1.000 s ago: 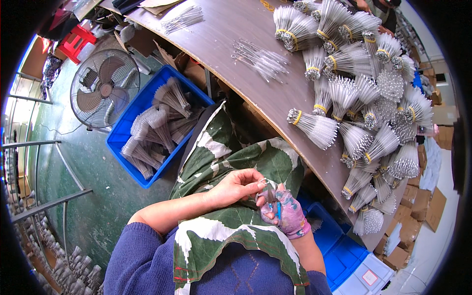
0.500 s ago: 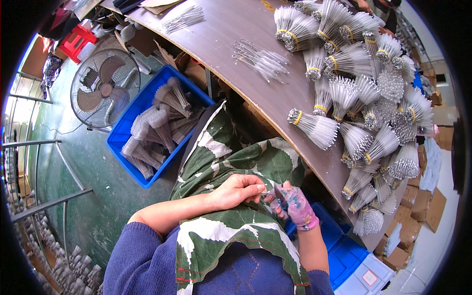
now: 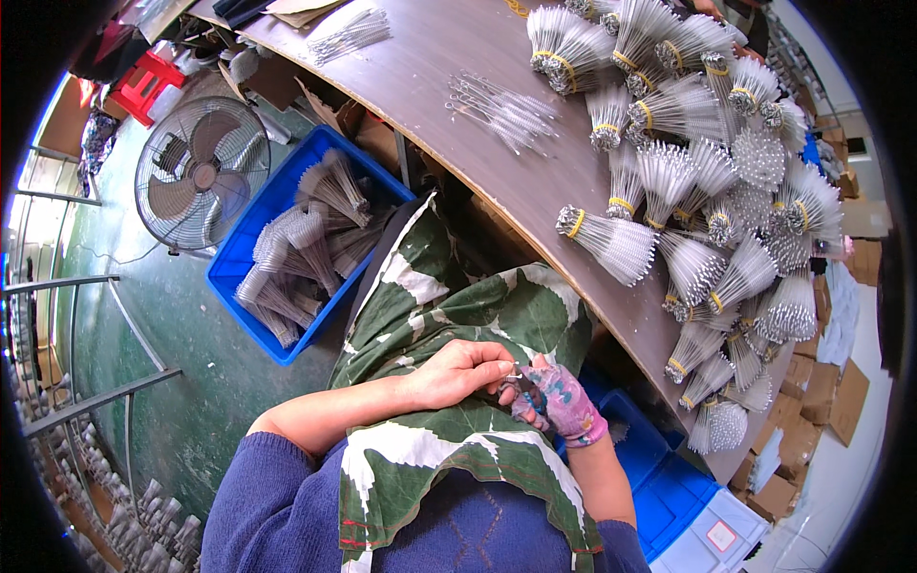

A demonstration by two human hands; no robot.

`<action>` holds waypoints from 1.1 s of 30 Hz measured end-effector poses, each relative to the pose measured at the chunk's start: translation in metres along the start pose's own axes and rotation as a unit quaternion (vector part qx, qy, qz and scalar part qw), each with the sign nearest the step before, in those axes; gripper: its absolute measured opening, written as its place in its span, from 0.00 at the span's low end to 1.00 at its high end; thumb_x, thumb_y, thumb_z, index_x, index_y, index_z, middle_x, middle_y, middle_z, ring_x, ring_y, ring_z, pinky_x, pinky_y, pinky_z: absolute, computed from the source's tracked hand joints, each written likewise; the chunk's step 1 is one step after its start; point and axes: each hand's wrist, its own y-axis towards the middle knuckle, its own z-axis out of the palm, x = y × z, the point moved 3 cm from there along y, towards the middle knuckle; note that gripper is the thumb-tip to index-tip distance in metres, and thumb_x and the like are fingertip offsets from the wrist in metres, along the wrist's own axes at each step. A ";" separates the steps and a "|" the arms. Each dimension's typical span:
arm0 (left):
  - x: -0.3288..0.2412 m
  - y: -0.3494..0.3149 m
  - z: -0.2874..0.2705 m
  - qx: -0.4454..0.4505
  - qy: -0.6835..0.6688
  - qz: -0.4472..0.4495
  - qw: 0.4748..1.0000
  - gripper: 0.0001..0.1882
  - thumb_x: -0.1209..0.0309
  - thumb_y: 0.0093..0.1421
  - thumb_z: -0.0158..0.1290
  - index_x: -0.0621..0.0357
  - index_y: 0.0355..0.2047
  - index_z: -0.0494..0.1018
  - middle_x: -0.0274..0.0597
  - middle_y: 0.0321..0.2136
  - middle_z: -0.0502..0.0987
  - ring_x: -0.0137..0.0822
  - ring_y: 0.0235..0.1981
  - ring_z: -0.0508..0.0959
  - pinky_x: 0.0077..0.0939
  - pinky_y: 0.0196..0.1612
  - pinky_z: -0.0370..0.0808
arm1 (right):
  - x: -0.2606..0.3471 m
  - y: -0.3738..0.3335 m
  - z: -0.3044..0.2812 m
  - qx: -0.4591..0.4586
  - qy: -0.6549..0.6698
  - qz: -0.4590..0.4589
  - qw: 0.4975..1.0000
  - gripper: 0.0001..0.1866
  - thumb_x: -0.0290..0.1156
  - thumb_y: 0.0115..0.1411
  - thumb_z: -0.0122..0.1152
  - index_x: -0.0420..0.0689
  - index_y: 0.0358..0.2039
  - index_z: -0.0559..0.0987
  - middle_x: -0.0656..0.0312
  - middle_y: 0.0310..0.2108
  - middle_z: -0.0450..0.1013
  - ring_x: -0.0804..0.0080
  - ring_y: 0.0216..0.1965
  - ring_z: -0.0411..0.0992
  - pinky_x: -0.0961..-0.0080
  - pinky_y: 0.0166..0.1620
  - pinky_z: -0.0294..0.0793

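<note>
Over my lap, on the green-and-white leaf-patterned apron [image 3: 420,454], my two hands meet. My bare left hand [image 3: 458,371] is closed, thumb and forefinger pinching a small pale, thin piece too small to name. Against its fingertips, my right hand [image 3: 564,401], in a pink floral fingerless glove, is closed around small dark pliers [image 3: 522,386]; their jaws are mostly hidden by the fingers. On the table [image 3: 449,143] ahead lie loose wire brushes [image 3: 506,113] with white bristles. To their right sits a large heap of brush bundles [image 3: 678,177] tied with yellow bands.
A blue crate [image 3: 250,320] holding more brush bundles [image 3: 301,239] stands on the floor at left. Beyond it are a floor fan [image 3: 203,177] and a red stool [image 3: 148,88]. A blue bin [image 3: 659,487] is at my right, with cardboard boxes [image 3: 807,406] farther right. Another loose brush pile [image 3: 351,36] lies at the table's far left.
My right hand has turned and moved slightly left, bringing the pliers up against my left fingertips. My left hand stays nearly in place, still pinching.
</note>
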 end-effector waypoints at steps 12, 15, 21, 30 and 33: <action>-0.017 -0.004 0.000 -0.098 0.232 0.114 0.961 0.08 0.70 0.60 0.46 0.61 0.30 0.72 0.39 0.21 0.75 0.33 0.23 0.74 0.27 0.29 0.70 | -0.023 0.016 0.016 0.080 0.239 -0.137 0.958 0.30 0.54 0.64 0.32 0.41 0.26 0.74 0.65 0.12 0.62 0.79 0.11 0.55 0.83 0.14 0.54; -0.017 -0.005 0.000 -0.105 0.284 0.121 0.945 0.08 0.68 0.59 0.46 0.59 0.29 0.72 0.41 0.22 0.75 0.43 0.26 0.76 0.32 0.30 0.71 | -0.023 0.012 0.020 -0.008 0.193 -0.152 0.969 0.28 0.54 0.64 0.34 0.42 0.25 0.73 0.67 0.12 0.62 0.81 0.11 0.53 0.83 0.14 0.53; 0.012 -0.017 -0.021 -0.121 0.198 0.028 0.972 0.10 0.67 0.62 0.46 0.63 0.33 0.71 0.34 0.18 0.68 0.24 0.21 0.68 0.21 0.26 0.67 | -0.019 0.011 -0.013 0.017 0.379 -0.133 0.916 0.26 0.54 0.62 0.38 0.46 0.20 0.72 0.71 0.10 0.58 0.80 0.07 0.52 0.80 0.13 0.51; 0.012 -0.011 -0.017 -0.153 0.121 0.054 0.979 0.11 0.68 0.60 0.49 0.63 0.38 0.74 0.38 0.26 0.75 0.25 0.31 0.73 0.22 0.35 0.70 | -0.005 0.004 0.021 0.048 0.135 -0.094 0.985 0.29 0.51 0.64 0.34 0.39 0.25 0.73 0.68 0.15 0.62 0.83 0.14 0.54 0.87 0.17 0.51; 0.007 -0.011 -0.017 -0.150 0.194 0.087 0.966 0.10 0.70 0.59 0.50 0.62 0.37 0.74 0.40 0.28 0.75 0.28 0.32 0.74 0.23 0.36 0.71 | -0.002 0.001 0.025 0.026 0.137 -0.068 0.988 0.29 0.51 0.64 0.34 0.38 0.26 0.73 0.68 0.18 0.64 0.84 0.16 0.55 0.89 0.20 0.51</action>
